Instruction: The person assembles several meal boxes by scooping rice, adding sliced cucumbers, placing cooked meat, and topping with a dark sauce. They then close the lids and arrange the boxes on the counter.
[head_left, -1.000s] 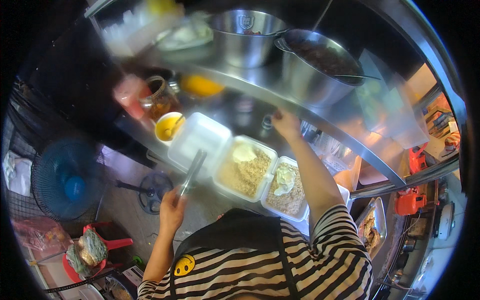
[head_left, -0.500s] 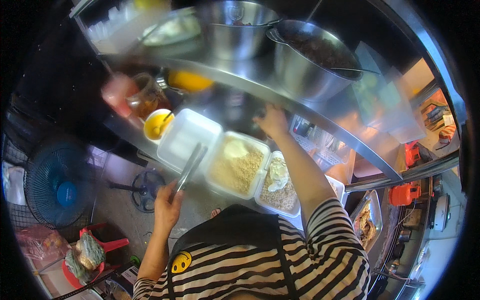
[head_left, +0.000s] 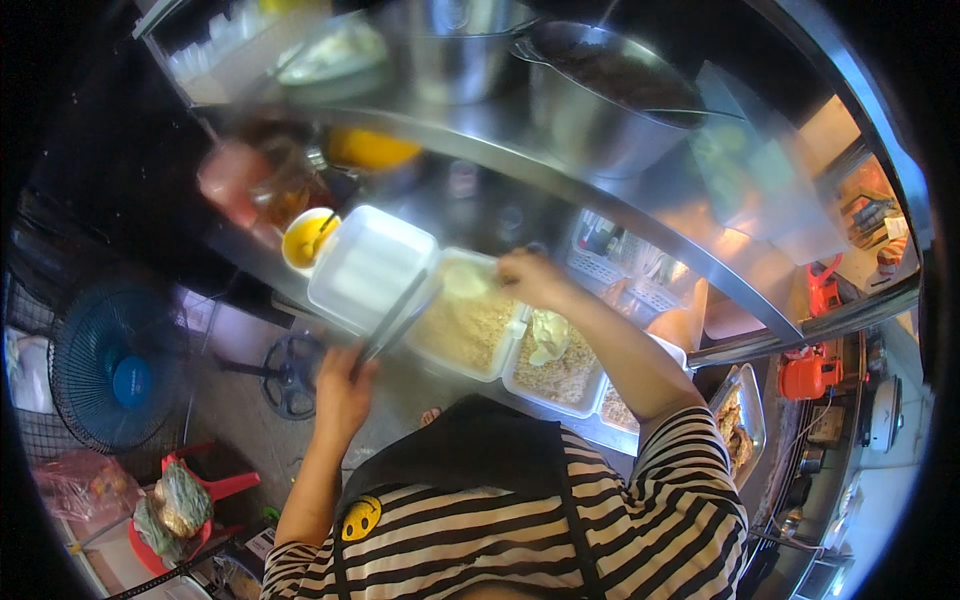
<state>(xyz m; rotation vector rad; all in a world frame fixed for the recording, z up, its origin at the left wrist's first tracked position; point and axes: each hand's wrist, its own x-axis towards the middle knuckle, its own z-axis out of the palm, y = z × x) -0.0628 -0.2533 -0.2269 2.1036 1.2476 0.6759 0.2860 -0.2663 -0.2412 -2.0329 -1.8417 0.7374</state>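
My left hand (head_left: 343,390) is closed round metal tongs (head_left: 398,322); their tips reach over the left rim of a white tub of pale yellow crumbs (head_left: 465,335). A pale, flat piece (head_left: 466,280) lies on these crumbs at the far side. My right hand (head_left: 540,280) hovers by that tub's far right corner with its fingers curled in; whether anything is between them is hidden. Beside it, a second tub holds coarser beige crumbs (head_left: 560,382) with a crumpled whitish piece (head_left: 550,336) on top. A white container (head_left: 370,268) stands left of the tubs.
A bowl of yellow liquid (head_left: 305,240) with a utensil in it sits far left. A metal shelf (head_left: 480,150) with large steel pots (head_left: 610,110) overhangs the counter. White baskets (head_left: 600,262) stand at the back; a tray of fried food (head_left: 738,420) is on the right.
My right hand has drawn back from under the shelf to the crumb tub, its fingers now curled. The tongs in my left hand have shifted toward the crumbs.
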